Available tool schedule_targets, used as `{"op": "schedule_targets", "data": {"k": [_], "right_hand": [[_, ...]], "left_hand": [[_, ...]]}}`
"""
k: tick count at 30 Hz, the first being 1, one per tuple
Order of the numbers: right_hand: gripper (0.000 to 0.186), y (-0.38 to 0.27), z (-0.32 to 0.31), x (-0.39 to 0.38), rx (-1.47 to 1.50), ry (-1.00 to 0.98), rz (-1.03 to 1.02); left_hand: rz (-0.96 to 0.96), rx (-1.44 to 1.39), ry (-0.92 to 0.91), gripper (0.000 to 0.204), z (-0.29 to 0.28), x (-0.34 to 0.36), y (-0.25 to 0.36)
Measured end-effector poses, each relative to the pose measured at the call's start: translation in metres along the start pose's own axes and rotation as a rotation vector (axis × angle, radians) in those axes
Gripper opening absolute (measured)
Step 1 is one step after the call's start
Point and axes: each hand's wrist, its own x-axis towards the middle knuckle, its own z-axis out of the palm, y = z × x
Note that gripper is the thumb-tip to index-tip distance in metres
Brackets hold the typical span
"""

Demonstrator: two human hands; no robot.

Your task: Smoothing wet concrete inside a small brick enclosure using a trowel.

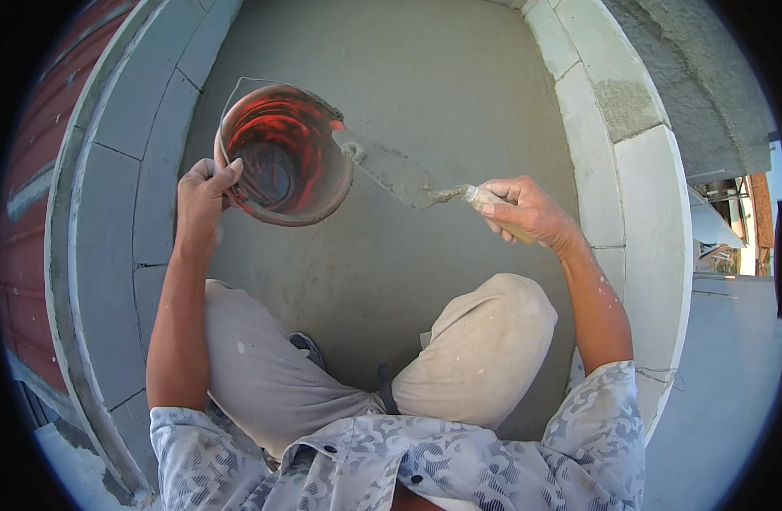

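My left hand (205, 192) grips the near-left rim of a bucket (327, 183), thumb over the edge. The bucket is tilted, its mouth facing me; its red-orange inside is smeared with grey mortar. A thin wire handle (237, 88) stands up at its far left. In my right hand (527, 209) is a trowel (395, 175), held by its pale wooden handle. Its flat, mortar-coated blade points left, and the tip reaches the bucket's right rim. A small lump of mortar (353, 152) sits on the blade near that rim.
Below spreads a smooth grey mortar floor (459, 102). Low walls of pale blocks run along the left (110, 221) and right (650, 196). Past the left wall is red corrugated sheeting (29, 255). My bent knees are close beneath my hands, and a shoe (306, 347) shows between them.
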Motion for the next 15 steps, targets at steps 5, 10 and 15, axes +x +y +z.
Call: {"op": "schedule_targets", "data": {"k": [5,10,15], "right_hand": [[0.032,0.059,-0.007,-0.064,0.329,0.495,-0.269],[0.027,0.122,0.01,-0.104,0.634,0.954,0.044],[0.025,0.176,0.035,-0.12,0.6,1.141,0.093]], "left_hand": [[-0.032,-0.085,0.038,0.021,-0.037,0.011,-0.007],[-0.105,-0.125,0.005,0.019,-0.044,0.017,-0.026],[-0.172,-0.189,-0.028,0.016,-0.046,0.017,-0.028]]}}
